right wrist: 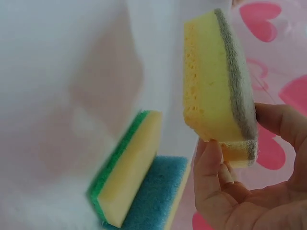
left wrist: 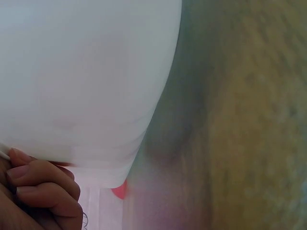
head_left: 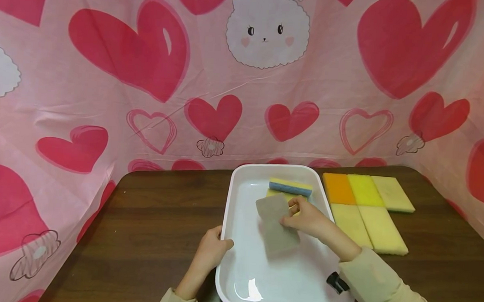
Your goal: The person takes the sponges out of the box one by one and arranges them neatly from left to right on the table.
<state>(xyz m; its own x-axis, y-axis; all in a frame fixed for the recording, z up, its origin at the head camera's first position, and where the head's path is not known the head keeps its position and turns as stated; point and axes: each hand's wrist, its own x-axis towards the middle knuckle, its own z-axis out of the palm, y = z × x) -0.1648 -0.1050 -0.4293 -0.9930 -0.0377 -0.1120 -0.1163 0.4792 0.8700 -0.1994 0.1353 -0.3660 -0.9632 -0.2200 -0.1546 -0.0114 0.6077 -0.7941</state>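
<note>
A white tray (head_left: 256, 279) lies on the table. My left hand (head_left: 214, 247) grips its left rim, thumb over the edge; in the left wrist view the fingers (left wrist: 48, 187) curl at the rim. Above the tray floor, my right hand (head_left: 304, 216) pinches a sponge (head_left: 277, 226) with its grey scouring side up. The right wrist view shows this sponge's yellow foam (right wrist: 206, 76) between thumb and fingers. At the tray's far end are a blue-and-yellow sponge (head_left: 290, 187) and a sponge with a green layer (right wrist: 129, 167), leaning close together.
Right of the tray, several sponges lie side by side on the dark wooden table (head_left: 161, 210), among them an orange one (head_left: 339, 189) and a bright yellow one (head_left: 366, 190). A pink heart-print cloth (head_left: 249, 85) hangs behind the table and at its sides.
</note>
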